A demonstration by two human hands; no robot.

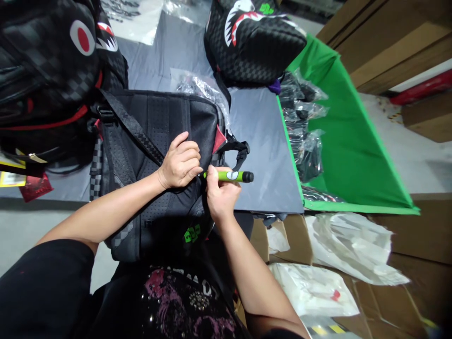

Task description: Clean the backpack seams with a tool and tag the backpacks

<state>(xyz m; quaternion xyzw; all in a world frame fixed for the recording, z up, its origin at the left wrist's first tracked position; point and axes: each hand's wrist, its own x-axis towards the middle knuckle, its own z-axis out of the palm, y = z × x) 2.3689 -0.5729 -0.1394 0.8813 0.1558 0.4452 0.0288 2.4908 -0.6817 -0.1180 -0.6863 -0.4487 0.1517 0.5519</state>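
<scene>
A black backpack (169,113) lies back side up in front of me, with a padded, perforated panel, a checkered strap and a red triangular tab at its right edge. My left hand (181,162) is closed over the panel, with its thumb towards my right hand; what its fingers pinch, if anything, is hidden. In my right hand (222,193) is a green marker-shaped tube (231,176) with a black end and a white patch. Its other end points left towards my left thumb, close to the backpack's side. A buckled black strap (242,153) loops out just above the tube.
More checkered backpacks stand at the left (45,70) and top right (254,44). Wrapped black items (305,141) lie in a green fabric bin (353,141) beside the grey table (263,141). Below it are cardboard boxes (296,235) and white plastic bags (314,287).
</scene>
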